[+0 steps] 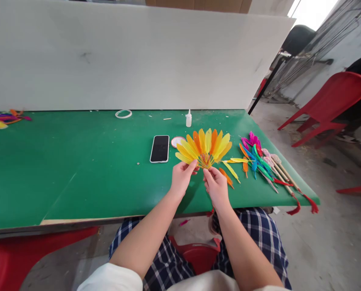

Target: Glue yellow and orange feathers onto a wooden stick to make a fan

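A fan of yellow and orange feathers [208,141] is spread upright above the near part of the table. My left hand [183,176] pinches its lower left edge between thumb and fingers. At the bottom centre of the fan, my right hand [216,185] is closed on its base. Loose yellow feathers [232,171] and an orange feather [226,178] lie just right of my right hand. Behind the fan is a small round white lid with a red rim [177,142], partly covered by the feathers.
Left of the fan lies a phone [159,149] on the green table [86,169]. A white bottle [188,119] and tape ring [123,114] are farther back. Colourful feathers [256,159] and tasselled sticks [281,173] lie right. A white panel [122,56] borders the back.
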`<state>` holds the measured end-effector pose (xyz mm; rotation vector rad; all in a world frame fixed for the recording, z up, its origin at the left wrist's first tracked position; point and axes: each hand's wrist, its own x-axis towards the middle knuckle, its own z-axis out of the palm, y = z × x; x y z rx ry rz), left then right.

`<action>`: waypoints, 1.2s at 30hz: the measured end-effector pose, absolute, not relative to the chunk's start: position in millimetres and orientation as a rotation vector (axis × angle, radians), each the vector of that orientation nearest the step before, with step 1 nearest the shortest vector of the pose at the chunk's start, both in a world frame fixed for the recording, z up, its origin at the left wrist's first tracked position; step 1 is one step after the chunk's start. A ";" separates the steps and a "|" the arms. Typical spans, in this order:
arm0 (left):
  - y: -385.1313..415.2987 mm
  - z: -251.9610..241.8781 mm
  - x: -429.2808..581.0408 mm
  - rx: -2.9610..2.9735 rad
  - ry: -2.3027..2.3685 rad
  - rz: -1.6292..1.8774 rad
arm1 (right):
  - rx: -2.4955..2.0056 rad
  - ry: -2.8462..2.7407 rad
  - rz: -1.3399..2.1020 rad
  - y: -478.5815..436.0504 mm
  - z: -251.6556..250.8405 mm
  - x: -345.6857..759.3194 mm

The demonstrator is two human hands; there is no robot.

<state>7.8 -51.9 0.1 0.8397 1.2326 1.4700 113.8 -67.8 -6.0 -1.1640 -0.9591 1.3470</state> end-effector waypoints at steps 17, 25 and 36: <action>-54.0 -0.5 8.4 0.976 1.203 1.251 | -1.148 -0.942 1.370 -66.2 -3.6 113.7; -55.0 1.2 9.0 0.944 1.186 1.258 | -1.204 -1.037 1.290 -66.2 -3.9 114.7; -56.2 2.7 11.7 0.890 1.223 1.319 | -1.237 -1.117 1.236 -67.6 -1.0 114.5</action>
